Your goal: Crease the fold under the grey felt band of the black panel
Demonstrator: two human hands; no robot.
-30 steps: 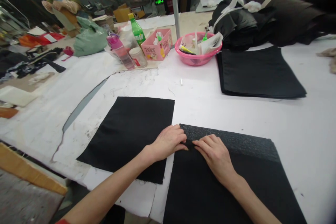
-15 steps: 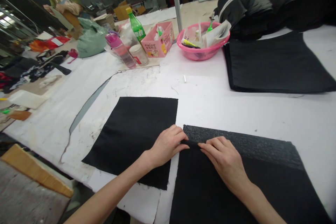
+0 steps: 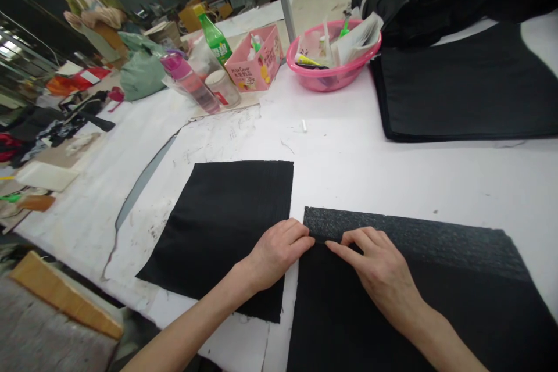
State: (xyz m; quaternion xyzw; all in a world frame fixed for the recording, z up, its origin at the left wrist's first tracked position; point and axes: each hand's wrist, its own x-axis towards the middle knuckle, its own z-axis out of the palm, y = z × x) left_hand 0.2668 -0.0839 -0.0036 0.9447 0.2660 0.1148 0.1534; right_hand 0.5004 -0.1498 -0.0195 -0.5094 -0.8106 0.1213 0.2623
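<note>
A black fabric piece [image 3: 357, 314] lies at the lower right, with a speckled grey strip [image 3: 414, 238] along its far edge. My left hand [image 3: 281, 250] pinches the fabric near its left edge, just below the strip. Close beside it, my right hand [image 3: 375, 261] has thumb and fingers on the same fold line, closed on the cloth. A second black fabric piece [image 3: 218, 221] lies flat to the left, partly under my left hand and forearm.
Black fabric is stacked [image 3: 462, 93] at the upper right. Behind stand a pink basin [image 3: 333, 78], a pink box [image 3: 257, 64], a green bottle [image 3: 214, 38], a purple-capped bottle [image 3: 192, 81] and a jar [image 3: 223, 89]. A person [image 3: 93, 6] is at the far left.
The view has shifted slightly. The fingers of my left hand have come closer together on the cloth, and the raised fold between my hands looks flatter.
</note>
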